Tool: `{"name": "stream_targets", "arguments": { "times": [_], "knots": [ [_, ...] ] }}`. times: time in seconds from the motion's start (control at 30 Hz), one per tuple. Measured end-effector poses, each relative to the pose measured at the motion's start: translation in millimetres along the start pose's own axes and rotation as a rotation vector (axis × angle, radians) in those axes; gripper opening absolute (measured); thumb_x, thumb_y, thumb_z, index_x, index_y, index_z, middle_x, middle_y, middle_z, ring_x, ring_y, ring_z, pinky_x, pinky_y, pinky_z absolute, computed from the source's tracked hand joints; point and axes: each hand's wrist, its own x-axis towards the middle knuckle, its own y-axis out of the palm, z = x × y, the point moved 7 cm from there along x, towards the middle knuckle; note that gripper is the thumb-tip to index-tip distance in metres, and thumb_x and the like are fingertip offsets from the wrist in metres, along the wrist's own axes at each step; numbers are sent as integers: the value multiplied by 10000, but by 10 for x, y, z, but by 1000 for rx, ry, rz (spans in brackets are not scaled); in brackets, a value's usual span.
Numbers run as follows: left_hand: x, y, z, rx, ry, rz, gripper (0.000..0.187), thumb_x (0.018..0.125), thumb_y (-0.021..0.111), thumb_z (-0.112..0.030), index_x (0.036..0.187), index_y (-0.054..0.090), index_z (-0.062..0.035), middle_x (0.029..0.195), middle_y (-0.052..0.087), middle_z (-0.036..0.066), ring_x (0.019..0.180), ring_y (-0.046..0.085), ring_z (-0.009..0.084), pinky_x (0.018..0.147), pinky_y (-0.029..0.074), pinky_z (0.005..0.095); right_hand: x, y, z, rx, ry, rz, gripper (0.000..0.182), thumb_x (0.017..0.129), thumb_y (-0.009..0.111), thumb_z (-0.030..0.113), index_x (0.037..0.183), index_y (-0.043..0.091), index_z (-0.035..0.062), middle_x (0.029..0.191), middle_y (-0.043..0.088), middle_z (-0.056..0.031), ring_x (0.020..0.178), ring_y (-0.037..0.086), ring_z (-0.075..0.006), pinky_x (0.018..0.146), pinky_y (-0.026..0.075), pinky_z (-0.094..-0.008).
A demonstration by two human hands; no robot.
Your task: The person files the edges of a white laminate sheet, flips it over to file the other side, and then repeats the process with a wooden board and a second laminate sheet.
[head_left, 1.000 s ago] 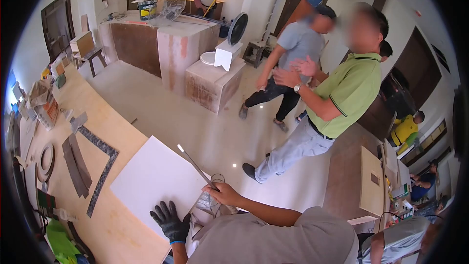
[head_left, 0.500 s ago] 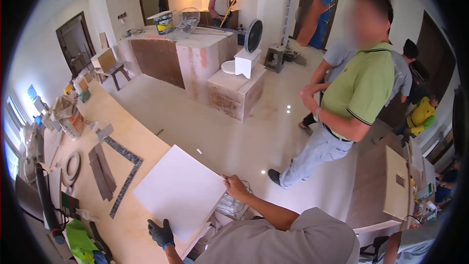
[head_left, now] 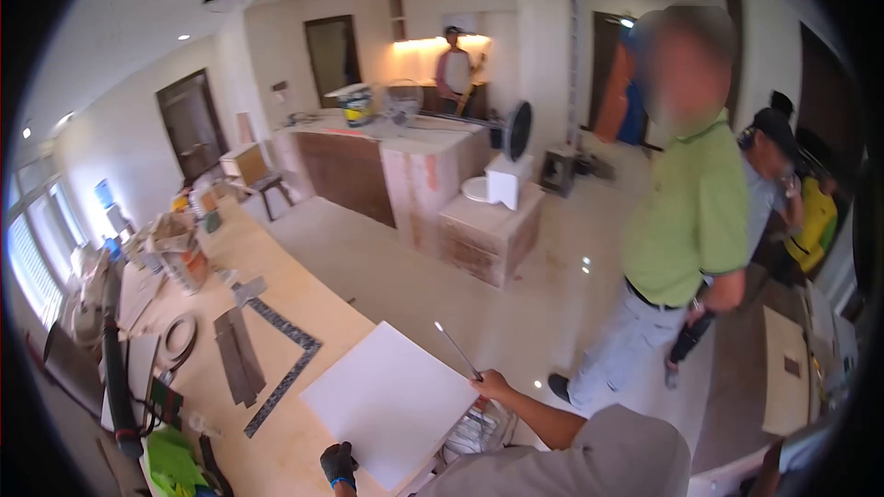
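A square white board (head_left: 391, 400) lies on the pale wooden worktop, its right corner at the worktop's near edge. My left hand (head_left: 339, 466), in a dark glove, has its fingers curled at the board's lower left edge. At the opposite corner, my bare right hand (head_left: 493, 386) is closed around a thin rod-like tool (head_left: 457, 349) with a light tip, which slants up over the floor. Left of the board lie a speckled L-shaped strip (head_left: 284, 388) and some grey-brown strips (head_left: 239, 356).
A ring-shaped roll (head_left: 191, 347) and a bag (head_left: 180, 244) sit farther along the worktop (head_left: 295, 276). A person in a green shirt (head_left: 677, 221) stands to the right, others behind. Ahead are a dusty counter (head_left: 424, 189) and a low block (head_left: 488, 239) bearing a white stool.
The view has shifted up and left. The rod now stands out from my right hand. My left fingers, spread before, are curled. The person in green has lowered their arms.
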Motion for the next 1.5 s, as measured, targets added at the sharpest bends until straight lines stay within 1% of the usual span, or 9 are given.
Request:
{"name": "stream_targets", "arguments": {
  "times": [0.13, 0.2, 0.43, 0.7, 0.77, 1.0, 1.23, 1.4, 1.5],
  "knots": [
    [142, -45, 47, 225, 168, 81, 293, 838, 669, -218, 653, 605, -1, 496, 537, 99, 388, 503, 192, 417, 405, 390, -217, 14, 52, -37, 67, 12, 389, 827, 687, 429, 797, 709, 42, 683, 655, -199, 656, 673, -322, 623, 504, -446],
    [519, -65, 427, 475, 386, 35, 374, 892, 642, -272, 689, 591, 38, 685, 621, 190, 631, 593, 330, 632, 467, 457, -383, 45, -11, -14, 140, -3, 378, 814, 704, 403, 755, 688, 30, 634, 635, -187, 591, 636, -313, 572, 472, -457],
    [-122, -3, -513, 721, 333, -265, 460, 1002, 531, -385, 1208, 639, 11, 1113, 658, 224, 1022, 638, 398, 849, 521, 488, -1049, -20, 295, 52, 132, -86, 381, 876, 670, 390, 893, 712, 11, 673, 662, -162, 606, 660, -300, 622, 508, -415],
    [83, 3, -85, 733, 496, -323, 392, 1002, 503, -370, 1162, 665, -51, 1051, 665, 209, 922, 654, 403, 770, 523, 509, -1047, 72, 69, -25, 184, 113, 344, 913, 660, 362, 937, 698, 21, 601, 617, -54, 556, 624, -146, 565, 518, -346],
    [-55, -11, -444, 745, 314, -278, 335, 979, 523, -318, 1106, 666, -42, 1041, 664, 212, 916, 655, 409, 759, 521, 513, -1078, -23, 245, 121, 293, 124, 331, 900, 702, 303, 1019, 706, -6, 637, 623, -42, 594, 630, -124, 598, 547, -321],
    [-49, -25, -387, 673, 393, -319, 302, 970, 529, -292, 1092, 653, -44, 977, 656, 210, 852, 651, 418, 701, 510, 536, -1111, 47, 89, 647, 418, 372, 495, 783, 774, 17, 1249, 632, -67, 876, 672, -91, 736, 646, -155, 720, 555, -284],
    [6, 4, -352, 653, 416, -365, 274, 977, 537, -277, 1073, 668, -57, 949, 661, 211, 843, 650, 415, 690, 508, 530, -1120, -28, 159, 589, 446, 472, 628, 762, 804, 15, 1347, 580, -34, 956, 644, -13, 857, 646, -124, 839, 531, -261],
    [97, -12, -173, 596, 554, -364, 257, 973, 534, -229, 1006, 685, -24, 927, 680, 205, 854, 652, 387, 730, 512, 496, -1100, 190, -320, 205, 276, 318, 465, 746, 801, 26, 1190, 677, -36, 959, 732, -59, 875, 669, -152, 867, 526, -314],
    [128, 33, -129, 691, 596, -326, 262, 984, 505, -197, 878, 676, -28, 863, 666, 198, 798, 622, 368, 705, 489, 477, -1132, 144, -502, -74, 26, 385, 205, 831, 720, 213, 962, 756, 59, 1047, 744, -114, 925, 702, -289, 888, 533, -397]
  ]
}}
